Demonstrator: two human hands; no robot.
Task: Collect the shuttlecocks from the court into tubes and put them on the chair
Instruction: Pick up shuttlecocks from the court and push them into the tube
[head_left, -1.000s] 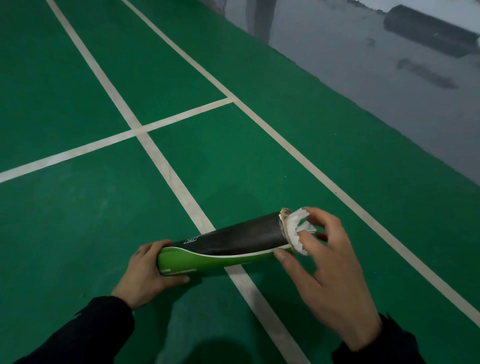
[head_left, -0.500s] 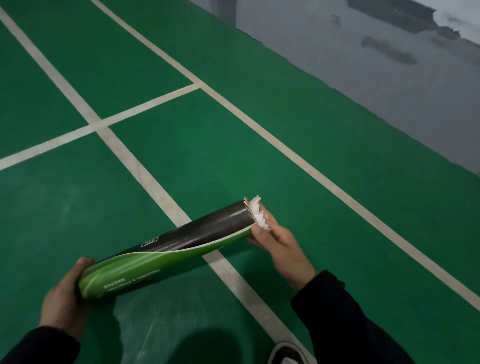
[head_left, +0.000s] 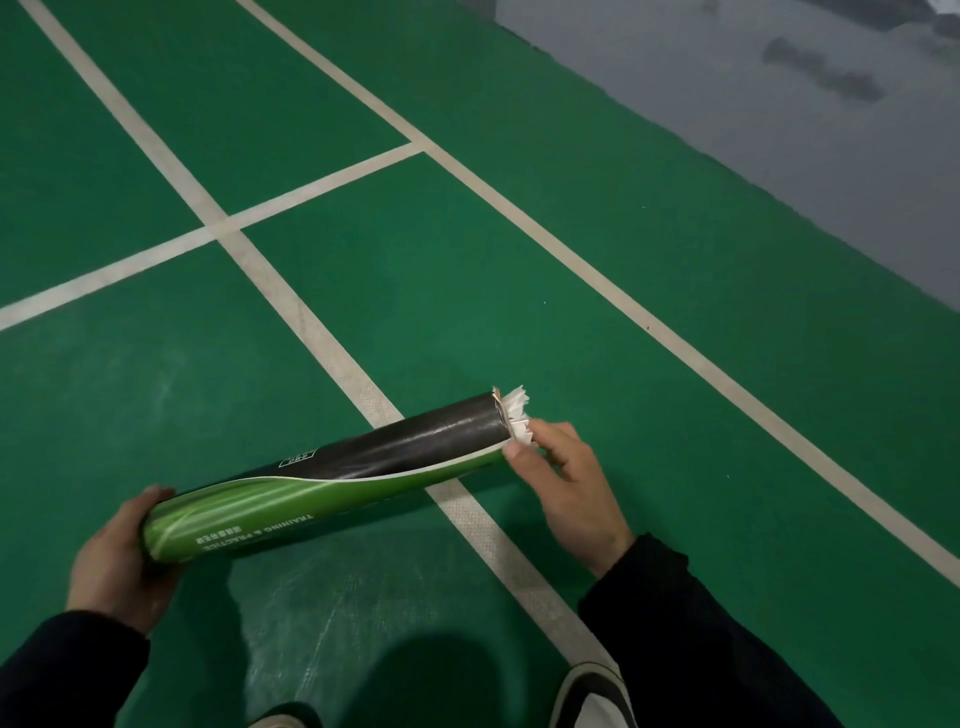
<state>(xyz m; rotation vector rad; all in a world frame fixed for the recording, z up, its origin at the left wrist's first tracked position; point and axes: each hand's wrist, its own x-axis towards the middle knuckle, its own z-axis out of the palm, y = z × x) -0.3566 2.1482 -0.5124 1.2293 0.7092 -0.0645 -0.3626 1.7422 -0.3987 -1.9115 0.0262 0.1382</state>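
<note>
Green-black shuttlecock tube (head_left: 332, 483): left hand (head_left: 117, 558) grasps its base, right hand (head_left: 563, 480) pinches protruding shuttlecock (head_left: 515, 413). Push feathers straight in, avoid crushing.

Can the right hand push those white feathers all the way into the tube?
Probably yes. The right hand is already at the tube's open end with its fingertips on the shuttlecock feathers sticking out, and nothing blocks it. The left hand holds the other end. How full the tube is can't be seen.
</note>
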